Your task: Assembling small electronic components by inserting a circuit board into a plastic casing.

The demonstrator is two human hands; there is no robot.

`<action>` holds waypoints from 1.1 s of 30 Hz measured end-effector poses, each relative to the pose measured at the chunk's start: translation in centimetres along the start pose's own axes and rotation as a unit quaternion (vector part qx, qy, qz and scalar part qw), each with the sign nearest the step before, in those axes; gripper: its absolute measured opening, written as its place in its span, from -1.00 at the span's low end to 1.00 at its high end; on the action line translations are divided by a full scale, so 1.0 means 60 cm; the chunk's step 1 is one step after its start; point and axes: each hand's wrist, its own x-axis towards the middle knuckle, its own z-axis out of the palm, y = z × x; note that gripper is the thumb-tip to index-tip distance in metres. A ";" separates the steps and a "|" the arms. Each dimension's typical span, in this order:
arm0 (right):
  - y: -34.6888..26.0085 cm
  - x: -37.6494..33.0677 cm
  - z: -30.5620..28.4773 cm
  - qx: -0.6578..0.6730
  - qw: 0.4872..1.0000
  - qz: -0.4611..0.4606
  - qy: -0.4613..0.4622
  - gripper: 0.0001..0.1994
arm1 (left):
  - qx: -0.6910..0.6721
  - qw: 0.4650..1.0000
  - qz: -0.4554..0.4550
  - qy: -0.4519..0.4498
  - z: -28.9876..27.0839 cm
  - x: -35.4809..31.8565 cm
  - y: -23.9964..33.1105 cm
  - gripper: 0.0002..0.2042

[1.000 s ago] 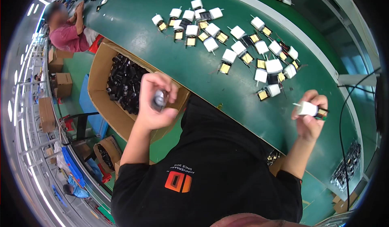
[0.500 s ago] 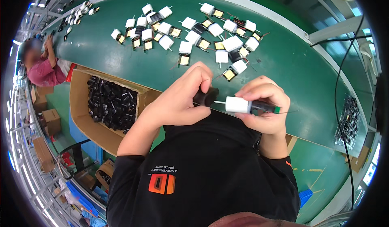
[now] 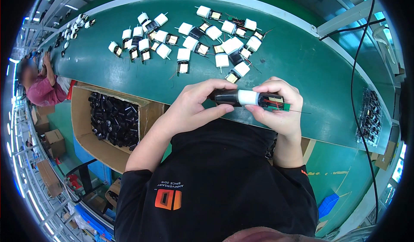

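My left hand (image 3: pixel 194 108) grips a glossy black cylindrical housing (image 3: pixel 227 97) between thumb and fingers, above the near edge of the table. My right hand (image 3: pixel 284 106) is closed round a small electronic assembly (image 3: pixel 248 98) with a white cylinder, a black section, a green circuit board and thin wires. The two pieces lie in one line. The white cylinder's left end meets the housing's open end and sits partly inside it; how deep is hidden.
Several similar white-and-black assemblies (image 3: pixel 184 55) are scattered on the green table (image 3: pixel 297 73). A cardboard box (image 3: pixel 82 112) of black housings stands at the left. Clear packaging with small parts (image 3: pixel 371 117) and a hanging black cable (image 3: pixel 354 91) are at the right. A co-worker (image 3: pixel 45 88) is far left.
My hands have come together. The assembly's thin tip and part of its white cylinder have gone into the black housing, which now lies lengthwise. The view has shifted slightly.
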 end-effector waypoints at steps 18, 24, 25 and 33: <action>0.057 -0.012 -0.011 0.340 0.924 0.175 0.011 -0.51 | 0.074 0.997 -0.025 0.001 -0.005 0.020 0.015 -0.61; 0.043 -0.016 -0.006 0.258 0.949 0.178 -0.038 -0.56 | 0.049 0.997 -0.067 -0.002 0.008 0.037 0.030 -0.61; 0.035 -0.012 -0.001 0.263 0.936 0.232 -0.024 -0.62 | 0.018 0.999 -0.033 0.017 0.018 0.039 0.025 -0.62; 0.107 -0.052 0.026 0.572 0.806 0.151 0.001 -0.64 | 0.111 0.980 0.167 0.000 0.027 0.062 0.045 -0.49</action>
